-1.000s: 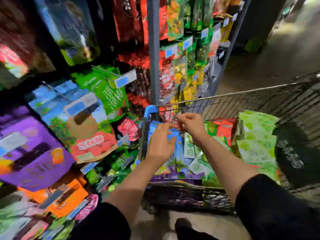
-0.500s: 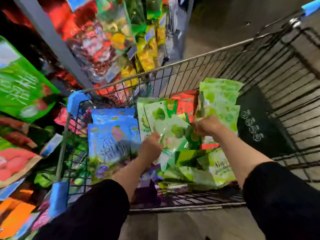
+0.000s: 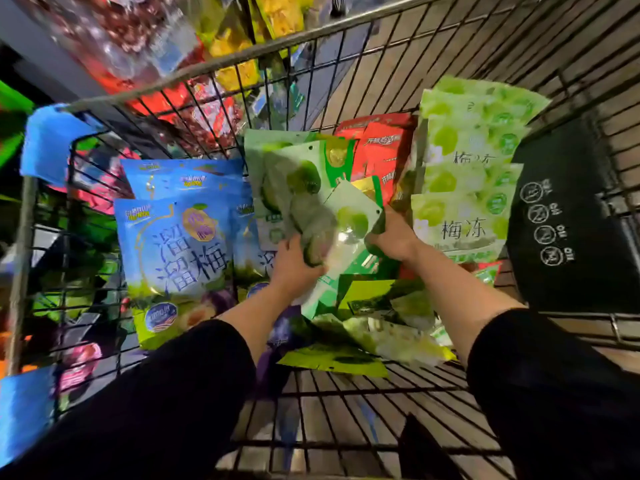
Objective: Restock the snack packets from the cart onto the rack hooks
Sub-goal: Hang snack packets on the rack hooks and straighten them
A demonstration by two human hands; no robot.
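Rack [image 3: 145, 39] packets blurred beyond reading, wire cart [image 3: 311, 32] holding blue, red, green packets, both hands [image 3: 294, 268] [image 3: 394, 237] gripping pale green packets [image 3: 304, 188]

Single head-worn view, wide-angle, looking steeply down and forward into a wire cart [image 3: 221, 65] at close range. Both forearms enter from the bottom edge toward frame centre. Rack packets [image 3: 145, 46] blurred across the upper left; edges bowed by lens distortion. No second view.
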